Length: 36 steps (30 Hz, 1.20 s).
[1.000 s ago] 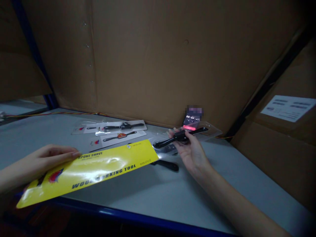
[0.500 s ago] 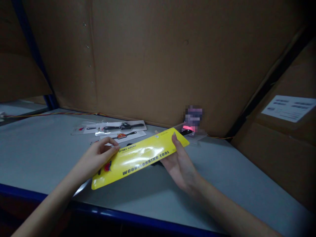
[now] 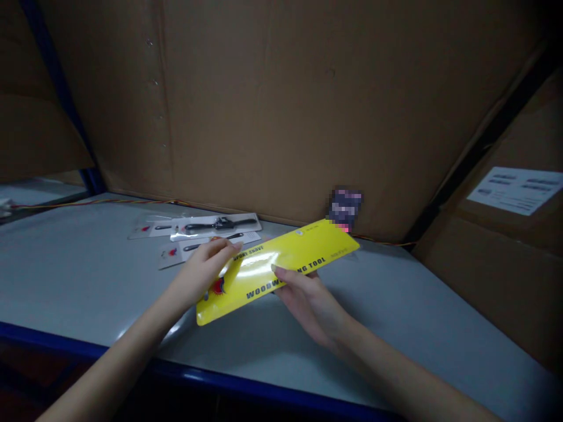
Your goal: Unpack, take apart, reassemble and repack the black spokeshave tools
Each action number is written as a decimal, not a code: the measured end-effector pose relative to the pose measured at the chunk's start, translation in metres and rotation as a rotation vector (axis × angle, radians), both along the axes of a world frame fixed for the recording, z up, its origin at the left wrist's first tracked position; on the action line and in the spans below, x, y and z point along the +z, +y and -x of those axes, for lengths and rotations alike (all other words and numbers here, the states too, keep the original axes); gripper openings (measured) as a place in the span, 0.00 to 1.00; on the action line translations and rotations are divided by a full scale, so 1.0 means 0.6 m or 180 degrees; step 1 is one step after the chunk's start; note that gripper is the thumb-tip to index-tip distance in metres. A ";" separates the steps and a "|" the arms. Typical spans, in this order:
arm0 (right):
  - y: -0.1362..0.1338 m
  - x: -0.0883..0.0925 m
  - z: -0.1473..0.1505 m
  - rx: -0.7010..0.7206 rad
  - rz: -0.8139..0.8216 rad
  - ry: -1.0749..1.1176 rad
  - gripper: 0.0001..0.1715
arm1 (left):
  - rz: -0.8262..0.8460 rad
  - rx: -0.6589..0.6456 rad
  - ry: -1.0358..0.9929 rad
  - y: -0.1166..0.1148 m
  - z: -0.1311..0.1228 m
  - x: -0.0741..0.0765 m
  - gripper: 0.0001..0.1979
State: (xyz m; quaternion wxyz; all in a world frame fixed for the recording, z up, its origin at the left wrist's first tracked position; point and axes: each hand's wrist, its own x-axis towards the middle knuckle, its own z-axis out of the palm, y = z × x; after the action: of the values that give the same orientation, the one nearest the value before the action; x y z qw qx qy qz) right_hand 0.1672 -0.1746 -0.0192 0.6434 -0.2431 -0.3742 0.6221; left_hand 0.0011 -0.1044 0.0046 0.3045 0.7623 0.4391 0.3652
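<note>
A yellow spokeshave package [image 3: 264, 264], a flat card printed "SPOKE SHAVE" and "WOODWORKING TOOL", is held tilted above the table, its right end higher. At its upper left edge my left hand [image 3: 206, 264] pinches the card with thumb and fingers. My right hand [image 3: 312, 302] grips the lower edge near the middle, thumb on the printed face and fingers underneath. The card's underside is hidden. Behind my left hand lie packaged spokeshaves: one white-backed pack with a black tool [image 3: 222, 223], and another pack [image 3: 171, 256] partly covered by the hand.
The grey table [image 3: 88, 264] has a blue front edge [image 3: 197, 375]. A tall cardboard wall [image 3: 264, 105] closes off the back, with a thin cable [image 3: 109, 202] along its foot. A labelled carton [image 3: 505, 252] stands at right. A pixelated item [image 3: 345, 205] is behind the card.
The yellow package and my left hand have moved right. My right hand has slid from the card's right end to its lower middle edge.
</note>
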 end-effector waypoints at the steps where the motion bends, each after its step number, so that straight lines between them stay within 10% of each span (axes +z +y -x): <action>1: 0.000 -0.002 0.000 0.0009 0.0015 -0.0019 0.23 | 0.0092 -0.0018 0.0074 0.000 -0.003 -0.001 0.16; 7: 0.003 -0.002 -0.009 0.0012 0.0156 -0.0089 0.21 | 0.0061 -0.0467 0.0174 -0.014 0.024 0.008 0.18; 12: 0.005 0.012 -0.019 0.0041 0.0171 -0.0083 0.22 | -0.0999 -0.1108 0.0852 -0.045 0.067 0.021 0.36; 17: 0.006 0.022 -0.023 0.0447 0.0070 -0.0154 0.20 | -0.1556 -0.1045 0.1036 -0.048 0.057 0.010 0.18; 26: 0.009 0.022 -0.041 0.0063 0.0385 -0.0933 0.31 | -0.0437 -0.0032 0.0222 0.068 0.113 0.046 0.17; 36: 0.059 0.014 -0.108 -0.1150 -0.0333 -0.2766 0.12 | 0.0269 0.0163 0.0151 0.190 0.145 0.008 0.22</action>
State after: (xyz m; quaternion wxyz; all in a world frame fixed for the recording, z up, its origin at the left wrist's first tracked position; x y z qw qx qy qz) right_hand 0.2318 -0.1390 -0.0111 0.5366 -0.5093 -0.5912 0.3211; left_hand -0.0857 0.0097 0.0094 0.3165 0.7457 0.4806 0.3359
